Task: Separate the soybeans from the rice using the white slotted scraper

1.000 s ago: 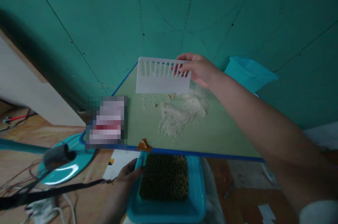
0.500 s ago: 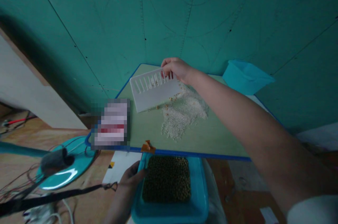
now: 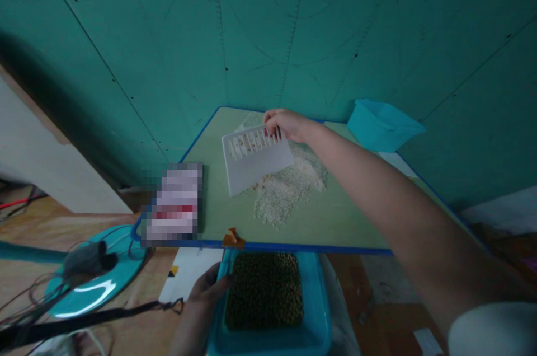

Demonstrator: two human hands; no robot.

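Note:
My right hand (image 3: 287, 123) grips the upper right edge of a white plastic scraper (image 3: 251, 168) with a row of slots, tilted over the board. Some grains show through the slots. Along its lower edge lie several tan beans (image 3: 263, 179), beside a spread pile of small white grains (image 3: 289, 188). My left hand (image 3: 210, 283) is closed on the left rim of a blue plastic tub (image 3: 316, 311), thumb over the rim. Greenish and tan beans (image 3: 264, 291) fill a block-shaped area within the tub, below the board's front edge.
The pale green board (image 3: 348, 221) has a blue edge and stands against a green wall (image 3: 268, 31). A blue container (image 3: 384, 123) sits at its back right. A blurred-out pink and white item (image 3: 176, 199) lies left; orange tape (image 3: 234, 237) marks the front edge. A dark strap (image 3: 104, 314) crosses the lower left.
My right hand has moved the scraper toward me and slightly right, closer to the grain pile. White grains now show behind it. My left hand stays on the tub.

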